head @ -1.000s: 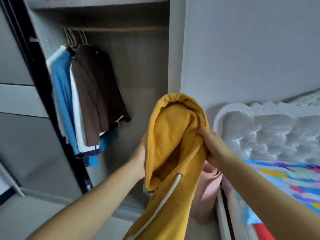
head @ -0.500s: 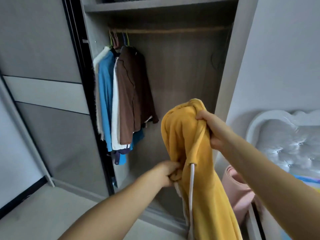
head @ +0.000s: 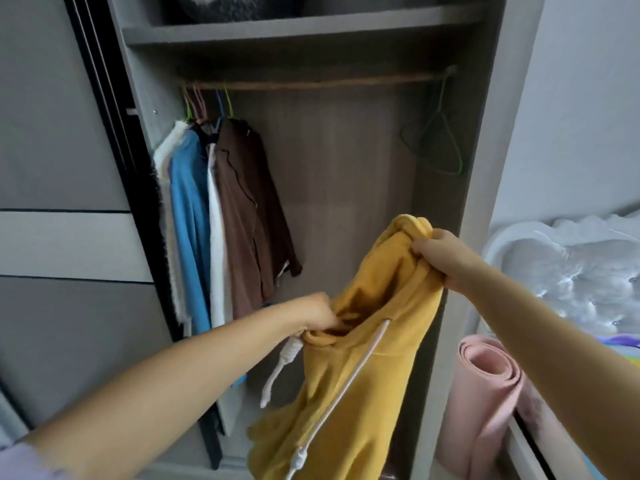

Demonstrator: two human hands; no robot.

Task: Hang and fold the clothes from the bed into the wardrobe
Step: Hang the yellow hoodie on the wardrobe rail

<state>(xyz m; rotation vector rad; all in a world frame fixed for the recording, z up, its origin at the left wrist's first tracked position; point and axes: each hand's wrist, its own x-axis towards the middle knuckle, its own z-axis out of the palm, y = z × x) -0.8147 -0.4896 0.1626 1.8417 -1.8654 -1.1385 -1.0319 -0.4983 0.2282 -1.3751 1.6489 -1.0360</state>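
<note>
My left grip (head: 313, 315) and right grip (head: 438, 258) both clutch the yellow hoodie (head: 363, 368) near the open wardrobe (head: 329, 161).

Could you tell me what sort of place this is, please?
Most likely a bedroom at home: an open wardrobe with clothes hanging on its rail, and a padded headboard beside it.

I can read no text, label, brand, number or sign anywhere in this view.
</note>
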